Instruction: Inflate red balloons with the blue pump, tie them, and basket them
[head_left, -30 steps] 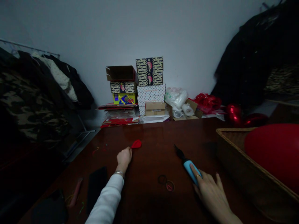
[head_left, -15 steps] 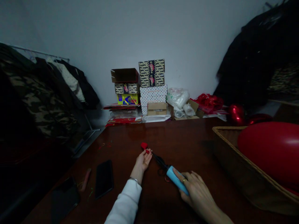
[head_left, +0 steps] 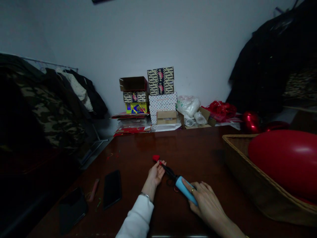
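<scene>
A limp red balloon (head_left: 156,158) is pinched in my left hand (head_left: 156,173), its neck at the black nozzle tip of a hand pump. My right hand (head_left: 206,201) wraps round the pump's light-blue barrel (head_left: 186,190), with the thumb along the top. The pump slants from my right hand up to the left fingers. Beneath the nozzle, a small dark-and-red loop (head_left: 175,189) lies on the brown table, partly hidden.
A wicker basket (head_left: 230,145) with a large inflated red balloon (head_left: 284,158) stands on the right. On the left lie a black phone (head_left: 112,190), a pinkish stick (head_left: 94,190) and a dark flat object (head_left: 73,208). Stacked boxes (head_left: 160,81) stand behind the table (head_left: 193,142).
The balloon's neck and the nozzle tip have come together at my left fingers; before, there was a small gap. My left hand has shifted slightly right. The view has tilted a little upward.
</scene>
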